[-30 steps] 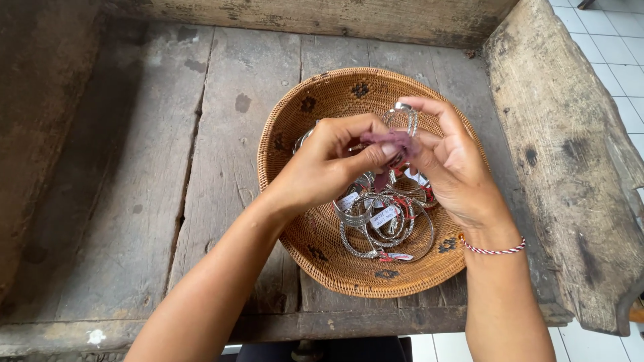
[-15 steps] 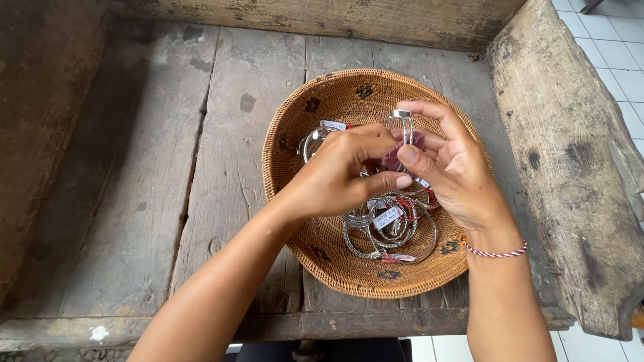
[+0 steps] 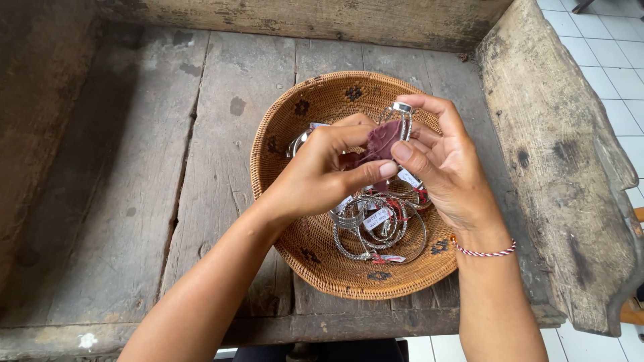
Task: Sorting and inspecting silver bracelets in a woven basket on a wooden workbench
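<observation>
Both hands still closed, left hand (image 3: pixel 315 175) on dark-red cloth (image 3: pixel 381 139), now higher against right hand's (image 3: pixel 448 164) silver bracelet (image 3: pixel 403 117).

Soft, even daylight, sharp focus throughout, deeper shadow along the left side, no glare.

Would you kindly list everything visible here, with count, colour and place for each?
Woven basket: one, tan with dark motifs, on the wooden bench.
Bangles: a tangled pile, count unclear, silver with small tags, in the basket.
Silver bangle: one, silver, held up over the basket.
Cloth: one, dull maroon, pressed against the held bangle.
Wooden bench: one, weathered grey-brown planks with raised sides, under the basket.
Tiled floor: white, at upper right.
Cord bracelet: one, red and white, on the right wrist.
Left hand: fingers pinching the cloth.
Right hand: fingers holding the silver bangle.
</observation>
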